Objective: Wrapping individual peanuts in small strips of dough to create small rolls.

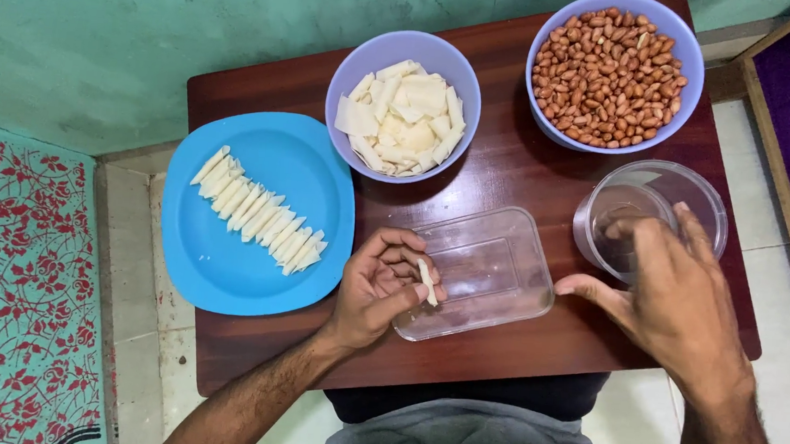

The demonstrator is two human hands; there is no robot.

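Head view shows my left hand [380, 281] pinching a small pale folded dough piece [426, 282] over the clear rectangular plastic tray [488, 277] on the dark wooden desk [510, 165], while my right hand [673, 288], fingers loose and holding nothing, hovers beside the clear round plastic cup [652, 212].

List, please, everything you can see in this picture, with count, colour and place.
table: one, dark red-brown, centre
plate: one, blue, table's left
pasta row: one, cream, on plate
pasta bowl: one, lilac, back centre
peanut bowl: one, lilac, back right
tray: one, clear, rectangular, front centre
cup: one, clear, round, right
pasta piece: one, cream, in left fingers
left hand: holds the piece
right hand: open, at cup
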